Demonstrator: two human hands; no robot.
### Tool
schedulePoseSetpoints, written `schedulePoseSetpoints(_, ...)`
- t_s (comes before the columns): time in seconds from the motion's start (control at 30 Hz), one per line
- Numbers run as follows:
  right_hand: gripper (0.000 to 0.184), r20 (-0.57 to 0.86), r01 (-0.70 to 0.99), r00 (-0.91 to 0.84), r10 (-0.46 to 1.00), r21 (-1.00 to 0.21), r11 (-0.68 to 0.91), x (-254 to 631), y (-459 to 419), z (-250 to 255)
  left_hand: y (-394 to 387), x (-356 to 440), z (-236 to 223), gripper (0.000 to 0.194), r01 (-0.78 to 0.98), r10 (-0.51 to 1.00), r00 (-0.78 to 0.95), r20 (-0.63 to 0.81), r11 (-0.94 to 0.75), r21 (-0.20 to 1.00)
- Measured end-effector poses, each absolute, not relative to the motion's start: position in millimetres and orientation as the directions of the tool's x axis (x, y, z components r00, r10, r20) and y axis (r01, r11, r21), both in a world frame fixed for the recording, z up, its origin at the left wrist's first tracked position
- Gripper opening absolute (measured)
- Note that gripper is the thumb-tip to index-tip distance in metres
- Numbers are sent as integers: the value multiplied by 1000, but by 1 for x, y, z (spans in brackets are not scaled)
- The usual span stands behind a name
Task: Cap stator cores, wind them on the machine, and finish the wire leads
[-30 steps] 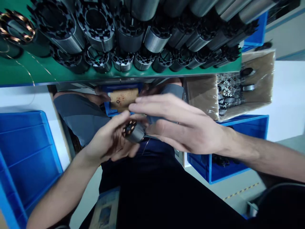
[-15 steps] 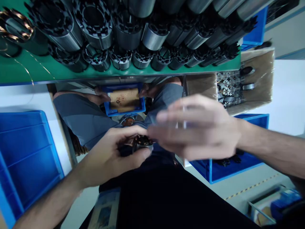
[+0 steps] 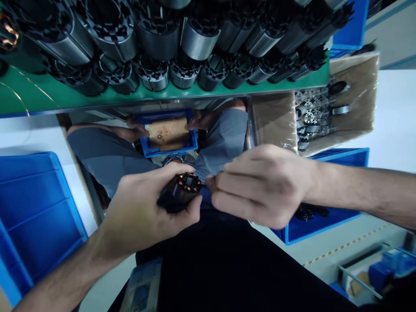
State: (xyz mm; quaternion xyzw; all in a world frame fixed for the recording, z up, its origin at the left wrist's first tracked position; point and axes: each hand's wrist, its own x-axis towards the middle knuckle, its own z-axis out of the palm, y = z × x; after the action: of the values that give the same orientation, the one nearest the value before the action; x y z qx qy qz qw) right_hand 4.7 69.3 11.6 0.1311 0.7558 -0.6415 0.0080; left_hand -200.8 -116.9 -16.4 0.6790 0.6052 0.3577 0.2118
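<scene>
My left hand (image 3: pixel 143 210) is wrapped round a dark motor stator (image 3: pixel 179 193) above my lap. Copper windings show in the stator's slotted end, which faces up and to the right; the palm covers its other end. Just to the right, my right hand (image 3: pixel 263 186) is closed, fingertips pinched together. Faint thin strands, apparently wire (image 3: pixel 202 180), run between the stator's end and this pinch. What lies inside the fingers is hidden.
Rows of stator cores (image 3: pixel 199 41) stand on the green bench (image 3: pixel 182 92) ahead. Right of my legs is a plastic-lined carton (image 3: pixel 274 119) with metal rings, above a blue crate (image 3: pixel 325 232). Another blue crate (image 3: pixel 35 221) is at left; a blue bin (image 3: pixel 152 151) holds cardboard between my feet.
My right hand, blurred and with looser fingers before, has closed into a pinch beside the stator. The stator has shifted slightly left and up, with more of its body showing.
</scene>
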Motion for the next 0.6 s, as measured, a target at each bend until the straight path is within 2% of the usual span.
schedulePoseSetpoints(0.07,36,-140,191,-966,219,-953,234,6,81,19,-118,-204,-18,26,600,993,-55,103,-50,799)
schedulePoseSetpoints(0.13,18,-153,214,-955,254,-949,231,9,93,21,-121,-207,-19,34,620,982,-69,178,-98,779)
schedulePoseSetpoints(0.17,14,-210,252,-945,250,-956,151,11,97,20,-122,-208,-20,37,657,967,-69,247,-142,740)
schedulePoseSetpoints(0.27,36,-454,426,-888,78,-875,-231,14,96,7,-123,-208,-23,30,750,913,-24,407,-252,611)
schedulePoseSetpoints(0.33,45,-515,489,-857,-8,-808,-330,13,87,-2,-122,-206,-24,20,765,878,14,478,-317,561)
schedulePoseSetpoints(0.37,45,-497,472,-867,8,-827,-305,12,81,-5,-120,-205,-25,18,760,869,35,494,-344,552)
schedulePoseSetpoints(0.43,44,-396,380,-911,114,-914,-144,10,71,-3,-116,-204,-24,18,741,895,34,444,-321,590)
schedulePoseSetpoints(0.53,44,-219,257,-946,237,-956,141,10,70,11,-112,-205,-21,21,603,990,-19,140,-100,791)
schedulePoseSetpoints(0.6,45,-124,206,-957,264,-928,312,12,78,23,-113,-208,-18,25,514,999,-43,21,4,858)
